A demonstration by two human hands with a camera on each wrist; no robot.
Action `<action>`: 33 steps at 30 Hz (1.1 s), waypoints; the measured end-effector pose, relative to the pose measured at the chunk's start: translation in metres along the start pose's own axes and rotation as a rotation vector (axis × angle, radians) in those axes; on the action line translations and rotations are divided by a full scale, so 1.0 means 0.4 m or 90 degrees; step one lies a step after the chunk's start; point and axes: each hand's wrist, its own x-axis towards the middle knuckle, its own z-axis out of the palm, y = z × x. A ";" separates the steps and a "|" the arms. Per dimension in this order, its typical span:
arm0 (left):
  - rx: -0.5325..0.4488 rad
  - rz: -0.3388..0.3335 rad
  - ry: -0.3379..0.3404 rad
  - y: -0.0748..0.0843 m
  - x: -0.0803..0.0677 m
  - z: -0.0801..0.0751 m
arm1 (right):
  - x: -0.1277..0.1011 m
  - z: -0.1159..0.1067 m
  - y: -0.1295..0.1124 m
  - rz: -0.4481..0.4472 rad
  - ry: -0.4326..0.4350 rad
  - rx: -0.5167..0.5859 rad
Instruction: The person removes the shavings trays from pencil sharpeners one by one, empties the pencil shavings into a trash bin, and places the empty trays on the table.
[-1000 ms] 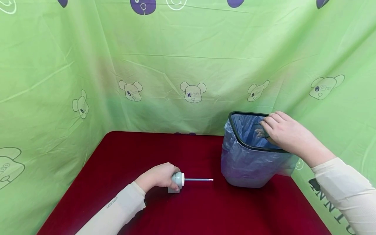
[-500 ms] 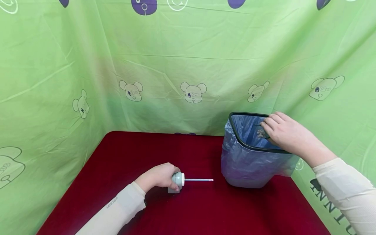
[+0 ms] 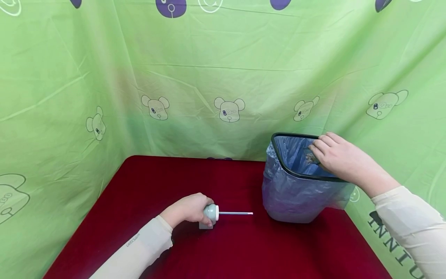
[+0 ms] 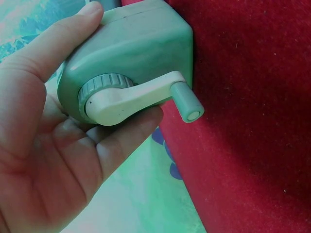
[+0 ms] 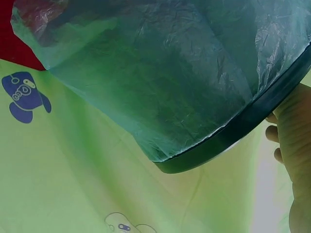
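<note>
Head view: sharpener gripped on the bench, drawer held over the bin

Left hand (image 3: 188, 209) grips the sharpener (image 3: 211, 212) on the bench (image 3: 237, 252) by its body, leaving the crank (image 4: 141, 97) free, likely to steady it; a pencil (image 3: 235, 213) juts out towards the bin (image 3: 296, 174). Right hand (image 3: 336, 157) pinches a small drawer (image 3: 311, 156) inside the bin's mouth, probably so the shavings-like bits it carries would land in the liner (image 3: 289, 195).

The left hand (image 3: 191, 207) grips, thumb (image 3: 207, 222) and fingers (image 4: 132, 130) on opposite sides; the right hand (image 3: 336, 157), farther forward and higher, holds with curled fingers. Behind the hands, 2 forearms (image 3: 137, 248) in pale sleeves (image 3: 409, 219) slant inward.
</note>
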 end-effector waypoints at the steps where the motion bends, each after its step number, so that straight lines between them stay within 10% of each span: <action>1: 0.000 0.002 0.001 0.000 0.000 0.000 | 0.000 0.000 0.000 -0.001 -0.001 0.000; 33: 0.004 0.006 0.004 -0.009 0.003 0.006 | 0.013 -0.021 -0.003 -0.061 -0.035 -0.015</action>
